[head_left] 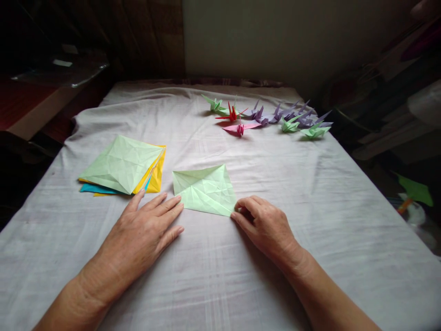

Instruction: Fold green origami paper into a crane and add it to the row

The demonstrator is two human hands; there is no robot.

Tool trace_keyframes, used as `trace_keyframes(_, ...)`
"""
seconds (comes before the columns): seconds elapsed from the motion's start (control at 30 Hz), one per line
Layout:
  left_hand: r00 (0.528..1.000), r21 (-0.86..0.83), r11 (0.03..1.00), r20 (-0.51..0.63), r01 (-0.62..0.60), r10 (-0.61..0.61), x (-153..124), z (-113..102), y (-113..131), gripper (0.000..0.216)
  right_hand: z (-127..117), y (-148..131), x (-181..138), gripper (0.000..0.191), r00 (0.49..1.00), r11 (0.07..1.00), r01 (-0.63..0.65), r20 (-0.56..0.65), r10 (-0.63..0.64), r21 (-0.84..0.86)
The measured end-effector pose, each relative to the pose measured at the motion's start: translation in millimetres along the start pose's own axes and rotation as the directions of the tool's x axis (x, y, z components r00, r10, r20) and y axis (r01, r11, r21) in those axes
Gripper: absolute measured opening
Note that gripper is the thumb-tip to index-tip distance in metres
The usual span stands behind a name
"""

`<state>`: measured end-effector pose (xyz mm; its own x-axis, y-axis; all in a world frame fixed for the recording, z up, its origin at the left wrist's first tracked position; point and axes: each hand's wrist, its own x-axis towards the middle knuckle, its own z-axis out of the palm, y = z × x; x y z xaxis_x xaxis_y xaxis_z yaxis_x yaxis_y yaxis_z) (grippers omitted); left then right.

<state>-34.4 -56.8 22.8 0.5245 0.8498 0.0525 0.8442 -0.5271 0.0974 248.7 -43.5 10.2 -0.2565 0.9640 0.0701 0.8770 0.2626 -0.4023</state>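
Observation:
A creased pale green origami sheet lies on the cloth between my hands, its creases radiating from the middle and its far edge slightly raised. My left hand rests with fingers spread, the fingertips at the sheet's near left corner and the thumb on the cloth. At the near right corner, my right hand pinches the paper between thumb and forefinger, with the other fingers curled. Just beyond my left hand sits a stack of creased sheets, pale green on top with yellow and blue ones poking out underneath.
Several folded paper cranes stand at the far right: green, red, pink and purple ones. A pale checked cloth covers the surface. A reddish ledge is at the left; a green piece shows below the right edge.

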Motion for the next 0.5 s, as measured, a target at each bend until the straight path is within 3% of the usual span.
trace_keyframes(0.27, 1.000, 0.025, 0.999, 0.017, -0.021, 0.021, 1, -2, -1, 0.037, -12, 5, 2, 0.007, 0.988, 0.997, -0.069, 0.138, 0.063, 0.043)
trace_keyframes(0.5, 0.999, 0.068, 0.997, -0.011, -0.030, 0.031, 2, -3, 6, 0.035, -17, 3, 5, 0.006, 0.983, 0.991, -0.109, 0.157, 0.096, 0.077)
